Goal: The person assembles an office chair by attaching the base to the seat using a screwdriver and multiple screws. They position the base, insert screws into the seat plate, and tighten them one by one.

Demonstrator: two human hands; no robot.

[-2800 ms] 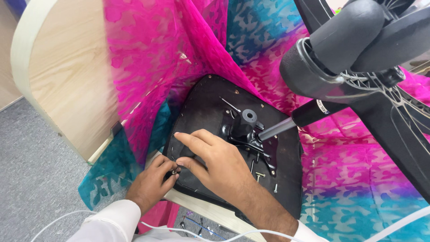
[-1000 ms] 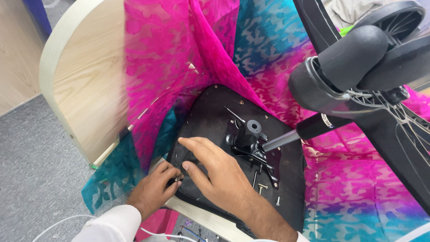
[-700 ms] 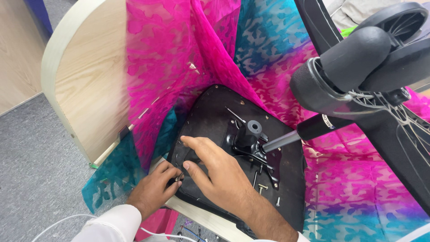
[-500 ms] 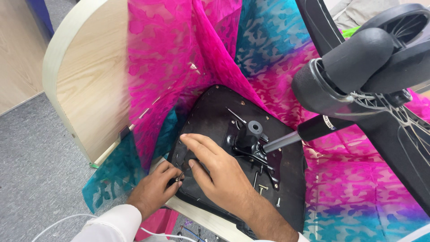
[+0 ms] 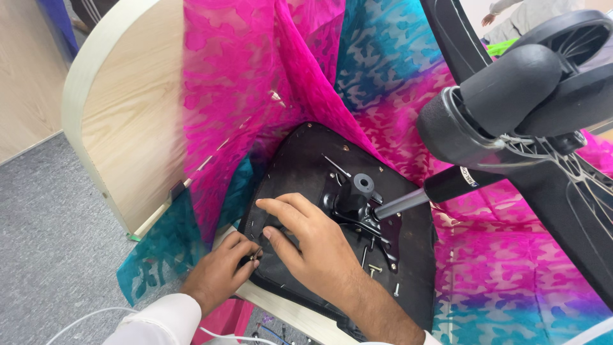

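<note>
A wooden panel [image 5: 134, 121] stands at the left, draped with pink and teal cloth [image 5: 255, 83]. The left hand [image 5: 220, 275] pinches a small screw [image 5: 254, 257] in its fingers at the near-left edge of the upturned black seat base [image 5: 300, 166]. Just beside it, the right hand [image 5: 313, 246] lies flat on the base, fingers spread and grasping nothing, left of the metal mechanism [image 5: 361, 207] and the chair base [image 5: 543, 96].

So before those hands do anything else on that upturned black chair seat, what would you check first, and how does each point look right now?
1. Left hand on the small part at the seat edge: ok, fingertips pinch something small and metallic; what it is, cannot tell.
2. Right hand steadying the black seat underside: ok, it lies flat on it.
3. Metal mechanism plate seated on the seat: cannot tell how firmly.
4. Loose screws near the plate: not ok, several lie unfastened.
5. Pink and teal cloth kept off the work spot: ok, it lies around the seat, not over it.
</note>
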